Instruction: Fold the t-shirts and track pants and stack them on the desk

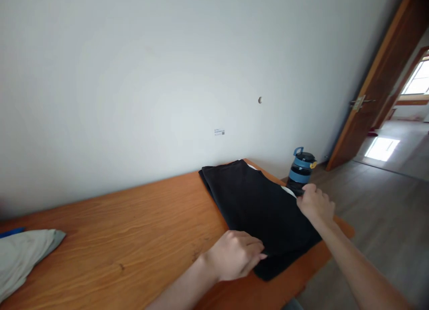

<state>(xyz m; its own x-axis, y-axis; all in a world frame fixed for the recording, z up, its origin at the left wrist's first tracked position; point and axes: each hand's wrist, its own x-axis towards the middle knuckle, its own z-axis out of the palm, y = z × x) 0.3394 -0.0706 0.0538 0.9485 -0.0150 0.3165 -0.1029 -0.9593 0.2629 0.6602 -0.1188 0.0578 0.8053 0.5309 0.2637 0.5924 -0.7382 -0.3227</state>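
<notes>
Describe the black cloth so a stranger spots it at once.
Start at the wooden table along the white wall. Toward its right end, the left hand and right hand grip the black cloth. Its dark colour sets it apart from the pale cloth at the picture's left edge.

You have a wooden table [134, 229]. On your right: black cloth [254, 203], layered; bottle [300, 169] just behind, base hidden. On your left: pale cloth [27, 256].

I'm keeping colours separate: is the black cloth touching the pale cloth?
Apart: the head view shows bare wooden tabletop between the black cloth and the pale cloth.
</notes>
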